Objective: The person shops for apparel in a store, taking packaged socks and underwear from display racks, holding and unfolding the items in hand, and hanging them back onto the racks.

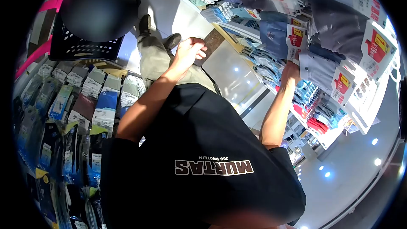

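My left hand (188,54) is held in front of my trousers, its fingers loosely bent with small gaps between them and nothing in them. Up at the display on the right, my right hand (290,74) reaches to the lower edge of a red, yellow and white price card (295,40). That card belongs to a folded blue garment (274,38), and a pale blue-grey garment (320,68) hangs right beside the hand. The right fingertips are hidden behind the cards and garments, so their grip does not show.
A black basket (85,51) with pink handles stands at the upper left, partly covered by a dark blur. Rows of packaged goods (95,114) fill the left side. White shelving (360,110) with more hanging packs lines the right, above a shiny floor (237,70).
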Tool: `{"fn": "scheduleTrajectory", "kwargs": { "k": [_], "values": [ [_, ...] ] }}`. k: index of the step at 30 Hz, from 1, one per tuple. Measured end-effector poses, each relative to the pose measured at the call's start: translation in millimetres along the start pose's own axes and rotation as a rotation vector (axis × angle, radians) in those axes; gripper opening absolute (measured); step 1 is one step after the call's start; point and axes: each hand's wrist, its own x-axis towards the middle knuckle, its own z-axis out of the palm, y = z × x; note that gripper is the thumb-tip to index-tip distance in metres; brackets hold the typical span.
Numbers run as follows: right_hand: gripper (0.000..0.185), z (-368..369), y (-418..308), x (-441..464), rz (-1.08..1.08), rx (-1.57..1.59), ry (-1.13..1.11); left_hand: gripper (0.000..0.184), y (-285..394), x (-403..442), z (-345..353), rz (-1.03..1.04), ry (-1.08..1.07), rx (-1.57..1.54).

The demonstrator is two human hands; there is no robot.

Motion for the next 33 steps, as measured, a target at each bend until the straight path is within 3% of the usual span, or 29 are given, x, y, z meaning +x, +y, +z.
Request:
{"fn": "scheduleTrajectory", "kwargs": {
  "k": [1, 3, 5, 8, 12, 19, 22, 25, 26, 28, 30, 32, 33],
  "values": [
    [0.042, -4.1, -1.1, 2.3, -0.070, -0.307, -0.042, 0.026, 0.6, 0.0, 1.3, -0.008, 0.002, 0.006],
    [0.042, -4.6, -4.0, 3.5, -0.022, -0.338, -0.056, 0.026, -9.8, 2.8, 1.9, -0.022, 0.000, -0.023],
    [0.041, 26.2, -30.1, 5.2, 0.206, 0.216, 0.005, 0.026, -13.6, 4.6, 3.8, -0.032, 0.006, -0.019],
    [0.040, 39.2, -38.7, 10.1, 0.158, 0.175, -0.119, 0.025, -20.6, 6.4, 2.7, -0.043, 0.008, -0.041],
    [0.040, 43.4, -40.3, 11.1, 0.226, 0.197, -0.123, 0.023, -28.7, 10.3, 0.6, -0.046, 0.036, -0.091],
    [0.039, 46.7, -26.8, 1.7, 0.272, 0.258, 0.014, 0.023, -23.0, 11.9, 8.5, -0.032, 0.027, -0.096],
    [0.040, 31.9, -1.6, -4.1, 0.188, -0.263, 0.003, 0.024, -8.9, 8.8, 15.6, -0.018, 0.021, -0.036],
    [0.038, 46.0, -4.9, -25.1, 0.073, -0.443, -0.011, 0.027, 6.4, 4.6, 21.5, 0.017, 0.005, 0.035],
    [0.038, 59.2, -24.4, -32.5, 0.215, -0.292, 0.060, 0.028, 12.8, 1.1, 22.8, 0.025, 0.001, 0.052],
    [0.038, 75.9, -32.0, -56.1, 0.144, 0.120, 0.083, 0.028, 29.7, -9.4, 27.9, 0.039, 0.023, 0.068],
    [0.042, 83.3, -19.8, -80.0, 0.444, 0.002, 0.208, 0.027, 41.9, -16.7, 28.8, 0.050, 0.040, 0.083],
    [0.046, 91.6, 9.1, -92.7, 0.424, 0.060, -0.046, 0.023, 51.4, -21.5, 26.3, 0.063, 0.024, 0.126],
    [0.048, 102.8, 20.4, -89.7, 0.203, -0.073, -0.148, 0.022, 58.7, -25.2, 27.9, 0.055, 0.025, 0.149]
  ]
}}
